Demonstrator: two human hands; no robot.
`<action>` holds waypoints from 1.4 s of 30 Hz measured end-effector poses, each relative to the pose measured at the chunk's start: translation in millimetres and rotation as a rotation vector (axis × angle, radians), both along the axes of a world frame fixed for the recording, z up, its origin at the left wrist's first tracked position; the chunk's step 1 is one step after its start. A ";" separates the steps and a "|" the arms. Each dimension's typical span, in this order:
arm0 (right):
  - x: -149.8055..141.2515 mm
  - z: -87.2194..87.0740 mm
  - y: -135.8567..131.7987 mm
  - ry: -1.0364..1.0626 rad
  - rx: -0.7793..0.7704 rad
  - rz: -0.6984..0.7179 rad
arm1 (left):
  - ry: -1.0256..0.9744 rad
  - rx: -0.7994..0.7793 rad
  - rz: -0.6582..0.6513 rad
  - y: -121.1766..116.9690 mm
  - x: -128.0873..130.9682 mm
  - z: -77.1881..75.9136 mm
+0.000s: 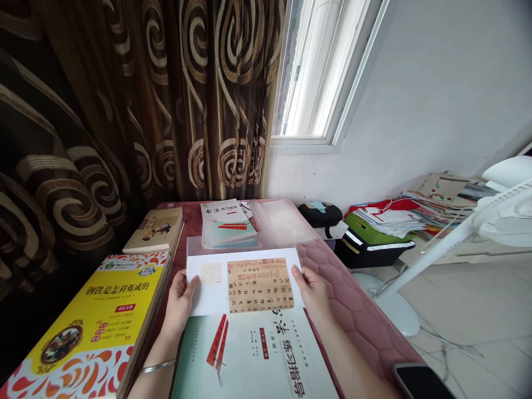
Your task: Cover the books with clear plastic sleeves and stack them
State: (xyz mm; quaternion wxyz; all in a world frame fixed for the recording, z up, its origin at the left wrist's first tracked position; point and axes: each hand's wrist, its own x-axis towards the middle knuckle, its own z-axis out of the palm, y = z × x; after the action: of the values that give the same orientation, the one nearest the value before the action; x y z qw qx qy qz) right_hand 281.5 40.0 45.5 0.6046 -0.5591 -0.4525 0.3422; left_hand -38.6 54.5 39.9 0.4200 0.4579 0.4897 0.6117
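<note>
Calligraphy book cover (pixel 208 291), pinched at opposite edges by left hand (pixel 182 293) and right hand (pixel 311 288); phone (pixel 421 382) right of grip.

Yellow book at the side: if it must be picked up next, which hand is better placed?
Probably the left hand: it holds the edge of the white page nearer the yellow book. The right hand holds the opposite edge. Either hand must first let go.
</note>
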 end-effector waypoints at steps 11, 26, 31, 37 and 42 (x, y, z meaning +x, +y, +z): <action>-0.8 4.8 -2.7 0.081 0.002 0.044 | -0.020 0.017 -0.017 1.5 0.3 -3.1; 0.4 4.6 -3.8 0.128 -0.035 0.101 | -0.016 0.023 -0.018 1.7 0.8 -3.7; 1.8 0.8 -3.2 0.145 -0.032 0.102 | -0.007 0.015 -0.014 -0.5 -0.5 -3.0; 1.5 -1.5 -0.8 0.140 -0.026 0.100 | -0.026 0.022 -0.030 0.0 -0.2 -2.5; 0.9 -0.2 -1.3 0.128 -0.031 0.097 | -0.017 0.022 -0.035 0.6 0.6 -3.8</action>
State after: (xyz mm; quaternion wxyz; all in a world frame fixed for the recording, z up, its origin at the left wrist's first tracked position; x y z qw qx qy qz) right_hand 282.5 38.7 45.3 0.6063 -0.5229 -0.4339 0.4132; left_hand -38.0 55.2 36.1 0.4297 0.4655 0.4714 0.6135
